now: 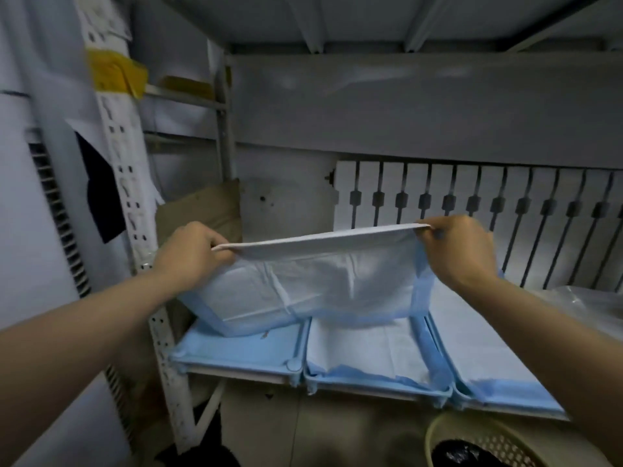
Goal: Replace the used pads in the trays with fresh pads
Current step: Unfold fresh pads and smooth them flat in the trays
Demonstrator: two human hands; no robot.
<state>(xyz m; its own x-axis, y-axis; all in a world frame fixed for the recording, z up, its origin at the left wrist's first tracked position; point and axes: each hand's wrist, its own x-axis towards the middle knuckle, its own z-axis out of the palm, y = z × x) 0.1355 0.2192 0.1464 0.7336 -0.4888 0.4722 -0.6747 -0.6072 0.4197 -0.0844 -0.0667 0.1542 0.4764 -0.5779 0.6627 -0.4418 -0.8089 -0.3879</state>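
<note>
Two bare forearms reach away from the camera into a metal shelving bay, above a woven basket [472, 436] at the near right that holds something dark. The left hand [190, 254] and the right hand [462, 251] each pinch an upper corner of a white, blue-edged pad [320, 281], with fingers curled tight on the edge and thumbs hidden behind it. Stretched between them, the top edge runs left to right and rises slightly toward the right hand. The sheet hangs down and toward the camera from the fingers.

Its lower fold rests on the left tray [236, 352], whose blue floor otherwise shows bare. The pad's right side spills over the edge of the middle tray [371, 387]. That tray and the right tray [505, 404] already appear lined in white and blue.

The pad looks clean, so this is probably a fresh one going into the unlined left tray, though it cannot be ruled out that it is being lifted away. The hands sit about equally far from the camera. The left one is roughly over the tray's far left corner, while the right one hangs well past its right wall. Seating the pad squarely would seem to call for shifting it left or gathering its width.
</note>
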